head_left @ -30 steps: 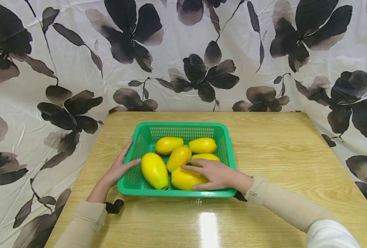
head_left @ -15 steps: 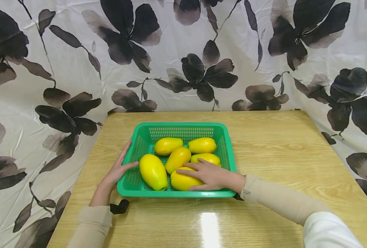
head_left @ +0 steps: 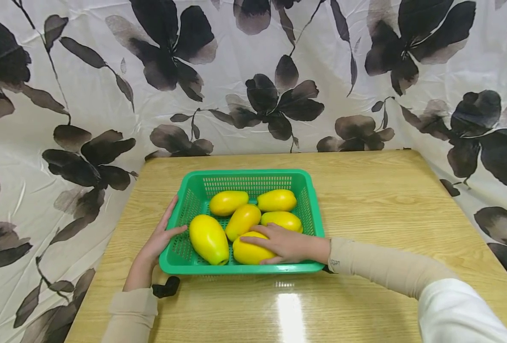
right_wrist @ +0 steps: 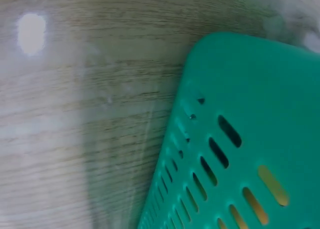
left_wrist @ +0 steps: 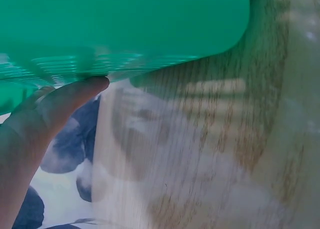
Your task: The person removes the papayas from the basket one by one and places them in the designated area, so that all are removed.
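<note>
A green plastic basket (head_left: pixel 240 270) sits on the wooden table with several yellow papayas in it. My left hand (head_left: pixel 159 238) holds the basket's left side, thumb over the rim and fingers along the outer wall; a finger (left_wrist: pixel 75 99) shows beneath the rim in the left wrist view. Over the basket's right side reaches my right hand (head_left: pixel 285 244), its fingers and thumb round the front papaya (head_left: pixel 249 250). Left of that lies a larger papaya (head_left: pixel 209 240). Behind are a middle papaya (head_left: pixel 243 222), a right one (head_left: pixel 282 221) and two at the back. The right wrist view shows only basket and tabletop.
The wooden table (head_left: pixel 373 200) extends on both sides of the basket and in front of it. A white cloth with dark flowers (head_left: pixel 227 57) hangs behind and beside the table. A black wrist device (head_left: pixel 166 287) is at my left cuff.
My right hand has shifted slightly left and settled over the front papaya, uncovering more of the right one behind it. The left hand keeps its place on the basket.
</note>
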Demonstrator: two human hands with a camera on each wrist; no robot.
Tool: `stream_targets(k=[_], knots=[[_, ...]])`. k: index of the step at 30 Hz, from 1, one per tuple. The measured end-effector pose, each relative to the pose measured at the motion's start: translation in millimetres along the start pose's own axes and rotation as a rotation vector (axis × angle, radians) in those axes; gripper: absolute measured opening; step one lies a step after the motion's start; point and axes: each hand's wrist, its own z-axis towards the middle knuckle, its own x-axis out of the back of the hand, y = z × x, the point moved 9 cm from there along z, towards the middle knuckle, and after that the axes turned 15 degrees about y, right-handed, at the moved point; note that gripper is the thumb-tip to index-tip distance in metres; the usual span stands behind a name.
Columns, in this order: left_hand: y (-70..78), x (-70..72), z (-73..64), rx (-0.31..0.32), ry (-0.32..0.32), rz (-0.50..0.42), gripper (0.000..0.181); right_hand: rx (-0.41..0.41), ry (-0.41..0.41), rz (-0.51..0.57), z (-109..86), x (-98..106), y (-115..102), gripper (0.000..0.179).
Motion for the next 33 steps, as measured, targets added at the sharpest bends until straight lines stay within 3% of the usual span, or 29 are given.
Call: stream_targets(k=[8, 12, 19, 27, 33], knots=[[0.5, 0.2, -1.2, -0.035, 0.019, 0.051, 0.073, -0.119, -0.031, 0.022, -2.0, -4.2, 7.1, 0.07], [0.7, -0.4, -0.6, -0.041, 0.015, 0.033, 0.073, -0.145, -0.025, -0.009, -1.6, -4.2, 10.0, 0.074], [0.2, 0.2, -0.1, -0.013, 0.007, -0.014, 0.074, -0.218, -0.03, -0.018, -1.2, -1.3, 16.2, 0.08], [-2.4, 4.1, -0.3, 0.0, 0.026, 0.045, 0.074, -0.252, -0.028, -0.038, -2.5, 1.8, 18.4, 0.086], [-2.7, 3.5, 0.0, 0.008, 0.016, 0.005, 0.074, -0.319, 0.0, -0.003, -4.2, 13.2, 22.1, 0.088]])
